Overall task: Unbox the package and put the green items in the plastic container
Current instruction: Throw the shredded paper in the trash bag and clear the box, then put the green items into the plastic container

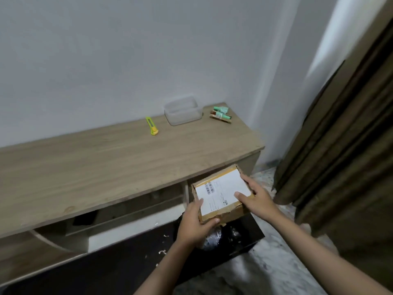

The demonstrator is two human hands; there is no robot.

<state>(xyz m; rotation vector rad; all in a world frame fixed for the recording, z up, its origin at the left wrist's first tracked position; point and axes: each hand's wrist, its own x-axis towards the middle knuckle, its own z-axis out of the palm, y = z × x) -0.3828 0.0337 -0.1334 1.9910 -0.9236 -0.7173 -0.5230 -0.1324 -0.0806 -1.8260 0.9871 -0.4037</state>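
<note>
Wooden desk (106, 165) across left and centre of frame, long edge running from lower left up toward right of centre, grain following that line. Pale wall behind; brown curtain (340, 145) filling right side of frame.

Cardboard package (221, 194) at lower centre-right, held just off the desk's front edge, above a dark bin (244, 237) with crumpled wrapping inside. Package rectangular, long axis running lower left to upper right, top face tilted toward the camera. Brown card, edges creased and torn at the near corner, tan tape along the sides. White shipping label (223, 193) over most of the top, barcode near its upper left corner.

Left hand (195, 224) gripping the near left corner, thumb on the label, fingers curled under the edge. Right hand (255, 199) on the right side, fingers spread over the label and the far right edge, closed on the package.

Clear plastic container (182, 111) toward the back right of the desk, near the wall, lidless, long axis roughly left to right. Contents not discernible.

Green items (221, 113) just right of the container, a small cluster lying flat, long axes roughly left to right, some with brown ends. Apart from the container.

Yellow-green utility knife (152, 126) left of the container, well apart, long axis near vertical in frame, orange end nearest the camera.
</note>
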